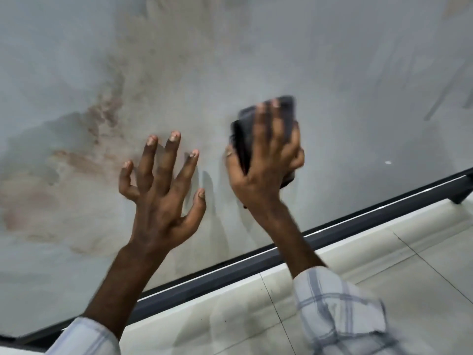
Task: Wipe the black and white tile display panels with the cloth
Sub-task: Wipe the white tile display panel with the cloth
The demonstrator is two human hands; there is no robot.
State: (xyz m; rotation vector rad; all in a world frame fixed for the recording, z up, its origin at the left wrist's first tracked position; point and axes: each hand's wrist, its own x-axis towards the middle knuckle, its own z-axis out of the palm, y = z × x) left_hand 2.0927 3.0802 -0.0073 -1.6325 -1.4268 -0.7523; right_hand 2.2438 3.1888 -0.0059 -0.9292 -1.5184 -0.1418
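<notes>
Right hand (266, 160) grips blurred dark cloth (243, 147) on panel (256, 47); left hand (161, 193) splayed, released.

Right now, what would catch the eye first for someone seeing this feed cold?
The right hand holds a dark cloth against the pale grey panel, centre right, blurred. Beside it the left hand rests spread fingertips on the panel. Brownish stains mottle the panel's left side, above a dark frame edge.
</notes>
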